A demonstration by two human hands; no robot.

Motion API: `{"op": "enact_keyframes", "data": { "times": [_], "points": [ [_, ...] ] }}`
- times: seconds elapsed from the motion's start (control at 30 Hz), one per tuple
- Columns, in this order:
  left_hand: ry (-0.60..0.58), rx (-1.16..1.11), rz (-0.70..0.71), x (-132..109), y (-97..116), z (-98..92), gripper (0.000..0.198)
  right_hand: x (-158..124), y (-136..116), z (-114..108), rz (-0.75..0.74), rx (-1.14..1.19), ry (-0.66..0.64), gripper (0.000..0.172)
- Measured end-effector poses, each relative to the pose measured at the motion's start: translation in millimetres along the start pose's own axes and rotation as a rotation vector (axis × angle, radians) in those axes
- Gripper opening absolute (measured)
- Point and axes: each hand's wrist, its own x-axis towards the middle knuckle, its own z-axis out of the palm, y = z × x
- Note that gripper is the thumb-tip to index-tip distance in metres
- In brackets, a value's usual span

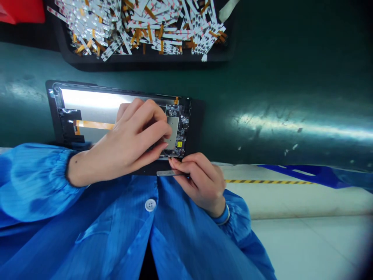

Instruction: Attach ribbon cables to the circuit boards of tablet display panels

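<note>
An opened tablet [96,99] lies on a black mat [198,120], its silvery inside facing up. At its right end is a circuit board [182,130] with a metal shield plate [174,134] and a yellow label. My left hand [136,136] reaches over the tablet, fingers curled and thumb near the index finger by the shield plate; anything between them is hidden. My right hand [201,177] pinches at the board's near edge with thumb and forefinger. Tucked in that same hand are metal tweezers [166,173], their flat end pointing left.
Beyond the tablet stands a black tray [145,58] heaped with white-and-orange flex cables [163,31]. A red object [21,11] sits at the far left. The green tabletop [276,97] stretches right; past its near edge are a blue plastic piece [303,175] and the floor.
</note>
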Motion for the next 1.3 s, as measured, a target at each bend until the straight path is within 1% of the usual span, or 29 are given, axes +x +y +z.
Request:
{"op": "enact_keyframes", "data": {
  "times": [0.07, 0.13, 0.27, 0.4, 0.53, 0.6, 0.73, 0.77, 0.87, 0.97, 1.1, 1.23, 1.3],
  "points": [
    [-0.006, 0.004, 0.0, 0.2, 0.3, 0.1, 0.012, -0.3, 1.8, -1.6, 0.01, 0.039, -0.029, 0.009],
    [0.009, 0.001, 0.008, 0.4, 0.7, -0.1, 0.012, -1.1, 5.1, -2.6, 0.036, 0.103, -0.044, 0.012],
    [-0.004, 0.0, -0.005, 0.4, 0.9, -1.0, 0.013, -3.4, 14.6, -4.2, 0.072, 0.205, -0.072, 0.017],
    [0.003, -0.01, -0.002, 0.3, 0.7, -1.3, 0.013, -6.0, 23.7, -5.4, 0.042, 0.25, -0.076, 0.02],
    [-0.013, -0.011, -0.026, 0.4, 0.8, -1.7, 0.013, -8.1, 24.3, -4.0, -0.022, 0.215, -0.075, 0.015],
    [-0.02, -0.016, -0.03, 0.6, 0.9, -2.0, 0.015, -8.5, 20.8, -2.2, -0.032, 0.162, -0.046, 0.013],
    [-0.005, -0.018, -0.016, 1.0, -0.7, -1.1, 0.015, -8.5, 13.5, 0.6, -0.032, 0.056, 0.029, 0.015],
    [0.012, -0.017, -0.001, 1.1, -1.6, -0.4, 0.014, -8.4, 12.6, 0.5, -0.031, 0.048, 0.035, 0.015],
    [0.069, -0.018, 0.055, 1.4, -4.7, 2.1, 0.012, -7.6, 12.3, -1.4, -0.051, 0.068, -0.005, 0.016],
    [0.079, -0.018, 0.07, 1.8, -6.5, 3.6, 0.011, -6.7, 12.6, -2.7, -0.058, 0.08, -0.024, 0.016],
    [0.072, -0.03, 0.059, 2.5, -5.8, 3.7, 0.01, -6.7, 11.9, 0.3, -0.028, 0.049, 0.0, 0.012],
    [0.055, -0.036, 0.08, 1.7, -5.9, 3.7, 0.01, -9.1, 12.1, 4.9, -0.059, 0.034, 0.035, 0.009],
    [0.053, -0.031, 0.094, 0.7, -6.7, 3.4, 0.009, -10.8, 12.2, 6.6, -0.054, 0.014, 0.087, 0.009]
  ]
}}
